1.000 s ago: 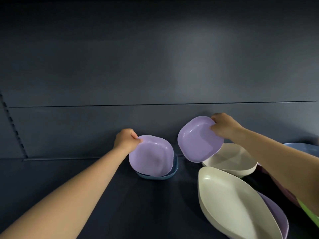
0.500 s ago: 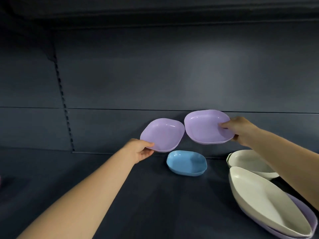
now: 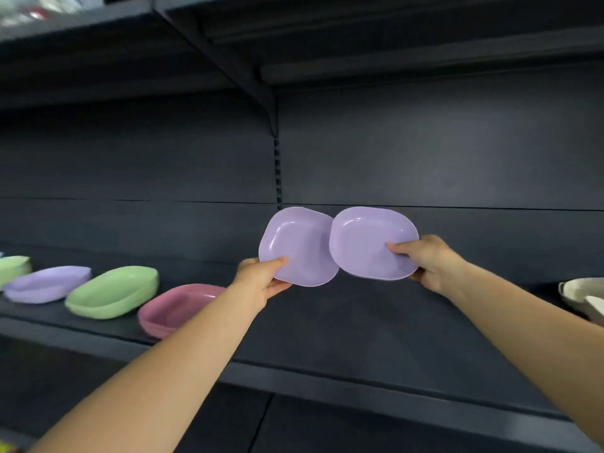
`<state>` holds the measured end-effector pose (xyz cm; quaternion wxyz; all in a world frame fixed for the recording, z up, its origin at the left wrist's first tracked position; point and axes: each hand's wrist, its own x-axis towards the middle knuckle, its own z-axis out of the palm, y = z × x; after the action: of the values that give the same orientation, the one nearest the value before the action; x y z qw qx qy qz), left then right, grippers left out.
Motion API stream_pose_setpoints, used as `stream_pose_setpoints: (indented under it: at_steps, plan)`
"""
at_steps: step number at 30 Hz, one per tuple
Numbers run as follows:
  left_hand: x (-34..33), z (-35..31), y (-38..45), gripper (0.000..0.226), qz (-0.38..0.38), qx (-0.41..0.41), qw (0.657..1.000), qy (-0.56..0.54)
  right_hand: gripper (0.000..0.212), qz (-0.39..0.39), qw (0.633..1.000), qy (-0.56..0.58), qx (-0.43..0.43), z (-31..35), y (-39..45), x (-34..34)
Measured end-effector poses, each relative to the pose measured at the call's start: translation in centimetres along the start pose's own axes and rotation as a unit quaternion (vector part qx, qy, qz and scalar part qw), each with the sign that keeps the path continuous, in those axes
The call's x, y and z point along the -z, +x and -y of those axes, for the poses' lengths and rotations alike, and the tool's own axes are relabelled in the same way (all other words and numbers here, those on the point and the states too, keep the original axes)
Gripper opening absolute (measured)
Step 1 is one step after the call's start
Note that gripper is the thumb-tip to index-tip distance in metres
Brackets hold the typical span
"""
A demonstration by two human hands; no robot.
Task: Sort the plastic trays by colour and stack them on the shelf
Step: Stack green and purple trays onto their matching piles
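head view: left hand (image 3: 261, 282) pinched the left purple tray (image 3: 299, 246) at its 7 o'clock rim; right hand (image 3: 428, 261) pinched the right purple tray (image 3: 366, 241) at 4 o'clock. rims touching, above the shelf (image 3: 343, 325).

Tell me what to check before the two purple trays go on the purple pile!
1. Left hand has a firm hold on its purple tray: ok, thumb on top, fingers beneath.
2. Right hand holds the other purple tray: ok.
3. Both trays are the same colour: ok.
4. A purple pile already sits on the shelf: ok, far left.
5. Path to the pile is free: not ok, the green stack and pink stack stand between, so lift over them.
6. Pile sits straight: cannot tell, blurred.
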<state>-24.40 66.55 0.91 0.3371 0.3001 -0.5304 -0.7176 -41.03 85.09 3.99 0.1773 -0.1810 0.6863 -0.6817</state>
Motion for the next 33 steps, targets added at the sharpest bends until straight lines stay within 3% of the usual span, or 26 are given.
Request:
stream_pose_setpoints:
  at_steps: [6, 15, 27, 33]
  plan:
    - [12.4, -1.8, -2.0, 0.023, -0.059, -0.017, 0.998, -0.003, 0.022, 0.042, 0.999, 0.005, 0.019, -1.5, -5.5, -11.0]
    - [25.7, -6.1, -2.4, 0.025, -0.121, -0.068, 0.99, -0.028, 0.027, 0.099, 0.994, -0.03, 0.029, -0.4, -8.5, -25.5]
    - [39.2, -11.4, 4.1, 0.021, -0.197, -0.128, 0.971, -0.033, 0.021, 0.15, 0.985, -0.016, 0.08, 0.3, -5.3, -44.3]
    - [46.4, -15.3, 9.8, 0.023, -0.212, -0.137, 0.967, -0.028, 0.037, 0.164, 0.984, 0.01, 0.073, 0.9, -1.8, -55.0]
